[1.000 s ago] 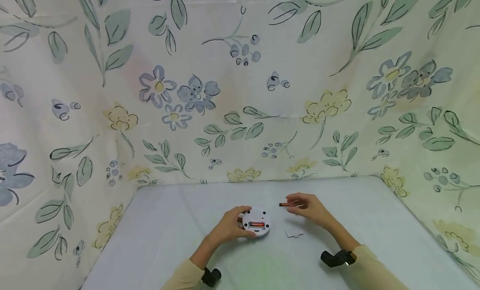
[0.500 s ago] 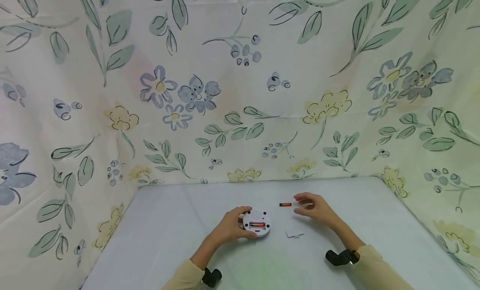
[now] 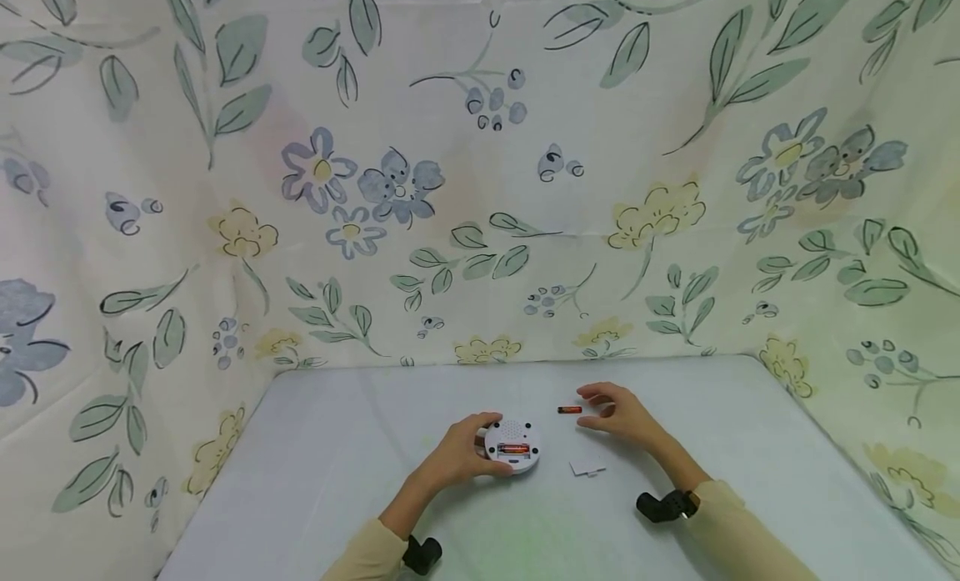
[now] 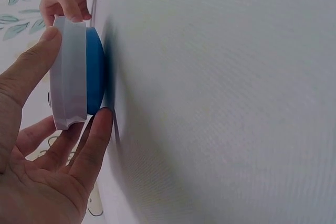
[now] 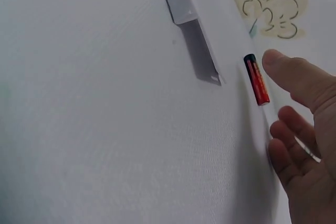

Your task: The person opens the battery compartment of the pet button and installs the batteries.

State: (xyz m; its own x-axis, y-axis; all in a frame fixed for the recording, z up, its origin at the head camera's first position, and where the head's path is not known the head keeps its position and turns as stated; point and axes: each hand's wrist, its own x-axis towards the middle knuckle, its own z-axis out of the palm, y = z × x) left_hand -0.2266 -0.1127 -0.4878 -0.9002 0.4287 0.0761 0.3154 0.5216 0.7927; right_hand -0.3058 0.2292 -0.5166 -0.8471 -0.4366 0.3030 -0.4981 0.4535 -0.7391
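My left hand [image 3: 455,454] grips a round white device [image 3: 512,427] by its rim, thumb on one side and fingers on the other. The device's upturned face has small dark feet, a speaker grille and an open compartment with an orange-and-black battery [image 3: 514,449] in it. From the left wrist view, the device's blue lower part [image 4: 95,72] faces the table. My right hand [image 3: 621,414] hovers with fingers parted beside a loose red-and-black battery [image 3: 570,409], apart from it. That same loose battery [image 5: 256,80] lies before the thumb in the right wrist view.
A small white battery cover [image 3: 587,467] with a tab lies to the right of the device, nearer the front. The white table [image 3: 337,481] meets a floral cloth [image 3: 480,298] at the back and both sides.
A second ago my right fingers were at the loose battery; they drew off to the right, then came slightly back. The battery stays on the table. My left hand keeps its hold.
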